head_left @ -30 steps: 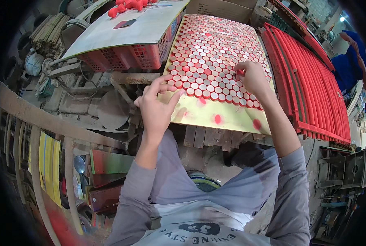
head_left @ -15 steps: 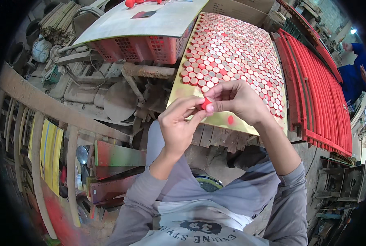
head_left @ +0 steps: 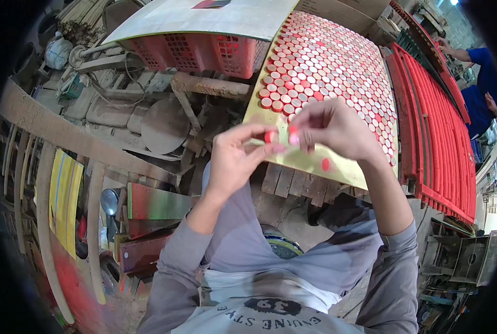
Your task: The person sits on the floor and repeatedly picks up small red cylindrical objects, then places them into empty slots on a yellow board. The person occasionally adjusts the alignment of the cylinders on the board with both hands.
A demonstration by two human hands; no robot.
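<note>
A yellow board [head_left: 345,170] carries a close-packed field of red round caps [head_left: 332,61], filled from its far edge down to a bare strip along the near edge. Over that near edge, the left hand [head_left: 234,161] pinches a small red cap [head_left: 270,137] between thumb and fingertips. The right hand [head_left: 334,128], just beside it, pinches another cap [head_left: 293,137]. One loose red cap [head_left: 325,164] lies on the bare strip.

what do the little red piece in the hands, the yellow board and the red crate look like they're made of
Small red piece, pinched by the left hand with the right hand close by: a short tube, probably rolled paper or card, matte red; the picture is too small to be sure.
Yellow board: flat and thin with a dull painted face, likely wood or plywood.
Red crate: moulded plastic, judging by its grid of holes.
</note>
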